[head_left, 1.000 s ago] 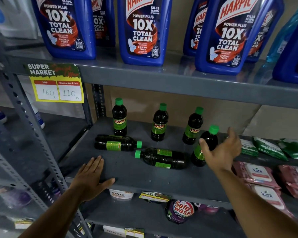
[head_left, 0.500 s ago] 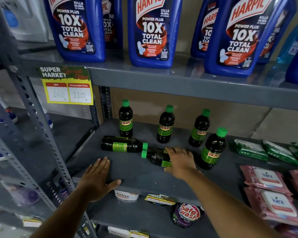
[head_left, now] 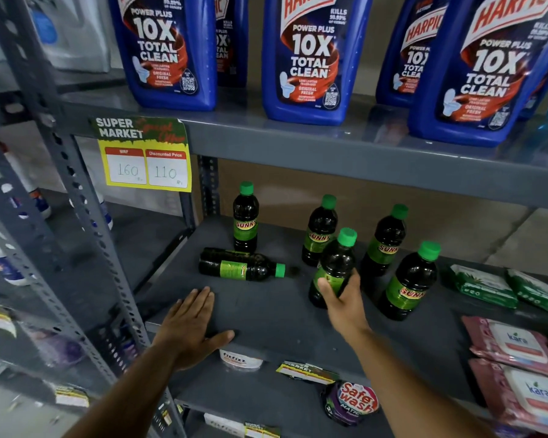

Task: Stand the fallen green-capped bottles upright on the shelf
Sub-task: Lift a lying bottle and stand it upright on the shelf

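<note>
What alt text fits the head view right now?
The right hand grips a green-capped bottle, nearly upright on the grey shelf. One bottle lies fallen, four stand, and the left hand rests flat on the shelf edge.

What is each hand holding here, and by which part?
The right hand grips a green-capped bottle around its lower body, at the label, bottle nearly upright. The left hand holds nothing; it rests flat on the shelf.

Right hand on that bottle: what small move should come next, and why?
Probably let go of the held bottle, which the right hand grips near its base, about upright on the shelf. One fallen bottle lies on its side ahead of the flat left hand.
</note>
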The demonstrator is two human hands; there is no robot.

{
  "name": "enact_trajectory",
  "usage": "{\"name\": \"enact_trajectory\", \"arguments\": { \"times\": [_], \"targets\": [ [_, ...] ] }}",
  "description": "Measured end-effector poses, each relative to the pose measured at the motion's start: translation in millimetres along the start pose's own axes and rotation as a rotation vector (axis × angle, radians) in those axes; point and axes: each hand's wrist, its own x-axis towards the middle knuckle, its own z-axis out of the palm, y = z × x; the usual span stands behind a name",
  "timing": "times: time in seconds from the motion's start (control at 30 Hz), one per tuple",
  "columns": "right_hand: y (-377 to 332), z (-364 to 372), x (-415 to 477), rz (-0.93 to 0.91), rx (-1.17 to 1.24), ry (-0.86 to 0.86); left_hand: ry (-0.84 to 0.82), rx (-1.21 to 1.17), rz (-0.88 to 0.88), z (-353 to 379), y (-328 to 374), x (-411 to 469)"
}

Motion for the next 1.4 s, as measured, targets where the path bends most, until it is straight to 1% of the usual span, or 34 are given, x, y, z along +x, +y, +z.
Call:
{"name": "enact_trajectory", "arguments": {
  "times": [0.1,0.2,0.27,0.33,0.37,0.4,0.5,0.57,0.6,0.63,0.73,0.87,0.97,1.07,1.13,1.17,1.2,1.23,1.3,1.37,1.4],
  "targets": [
    [4.2,-2.4,2.3,-0.004,-0.074,-0.002,-0.001,0.005,-0.001,1.8,-0.6,1.2],
    [5.4,-0.6,7.9,-0.036,-0.229,0.128,0.004,0.011,0.001,2.9,-1.5,2.5],
    [1.8,0.3,10.6,-0.003,-0.211,0.183,0.004,0.012,0.003,3.4,-2.0,2.1],
    [-1.6,1.0,11.0,0.062,-0.134,0.131,0.003,0.012,0.005,3.5,-1.6,1.4],
    [-1.2,2.0,10.9,0.076,-0.119,0.087,0.004,0.010,0.005,3.5,-1.2,1.2],
    [-1.7,3.6,10.0,0.057,-0.133,0.087,0.006,0.007,0.005,3.2,-0.9,1.0],
    [1.3,5.3,11.6,0.013,-0.196,0.189,0.018,-0.003,0.003,2.4,-1.1,1.5],
    [-3.2,5.0,11.2,0.068,-0.149,0.115,0.021,-0.003,0.005,3.1,-1.7,1.3],
    [-3.4,4.5,11.3,0.079,-0.136,0.060,0.020,-0.004,0.005,3.6,-1.7,0.8],
    [-2.5,4.8,11.9,0.075,-0.129,0.042,0.020,-0.004,0.005,3.9,-1.9,0.8],
    [2.9,7.1,11.3,0.027,-0.183,0.128,0.020,0.009,0.002,3.9,-2.4,1.8],
    [1.7,7.5,10.1,0.087,-0.148,0.096,0.025,0.009,0.004,3.9,-1.7,1.0],
    [-1.0,6.4,5.0,0.042,-0.129,0.099,0.030,0.009,0.013,4.0,-2.0,0.8],
    [-4.2,11.2,-9.2,-0.042,-0.318,0.258,0.034,-0.002,0.033,3.6,-1.9,-1.8],
    [-3.7,16.9,-22.5,-0.220,-0.451,0.365,0.050,-0.015,0.051,4.4,-4.7,-2.0],
    [-3.7,19.8,-28.1,-0.342,-0.495,0.368,0.064,-0.008,0.061,5.2,-7.1,-0.5],
    [-5.1,24.6,-32.8,-0.460,-0.529,0.333,0.083,0.003,0.067,5.8,-11.7,2.4],
    [-5.6,30.1,-35.4,-0.566,-0.547,0.262,0.104,0.005,0.057,5.8,-17.1,5.2],
    [-9.6,42.9,-32.8,-0.695,-0.574,0.039,0.152,-0.021,0.004,5.5,-28.5,11.3],
    [-20.1,57.2,-25.3,-0.689,-0.647,-0.189,0.189,-0.030,-0.014,5.3,-33.8,13.8],
    [-26.3,64.7,-20.1,-0.638,-0.681,-0.272,0.209,-0.029,-0.008,5.7,-34.4,14.2]
  ]
}}
